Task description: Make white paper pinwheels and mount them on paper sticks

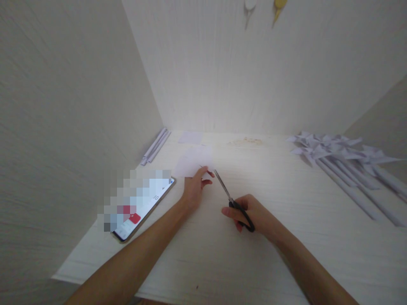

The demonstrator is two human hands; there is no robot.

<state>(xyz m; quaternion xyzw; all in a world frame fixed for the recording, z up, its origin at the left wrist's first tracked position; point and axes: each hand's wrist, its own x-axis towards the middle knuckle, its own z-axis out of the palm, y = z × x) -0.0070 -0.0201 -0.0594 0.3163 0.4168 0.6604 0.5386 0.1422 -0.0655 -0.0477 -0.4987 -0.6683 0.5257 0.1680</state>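
Observation:
My left hand (194, 189) pinches the near edge of a white sheet of paper (194, 161) that lies on the pale wooden table (254, 262). My right hand (254, 214) grips black-handled scissors (233, 202), fingers through the loops. The blades point up and to the left, and their tip lies just right of my left fingers, near the paper's corner. The blades look nearly closed.
A phone (140, 203) with a lit screen lies at the left. Rolled paper tubes (156, 146) rest by the left wall. Another small sheet (190, 137) lies at the back. Several paper pinwheels on paper sticks (343, 156) are spread at the right. Walls enclose the table on three sides.

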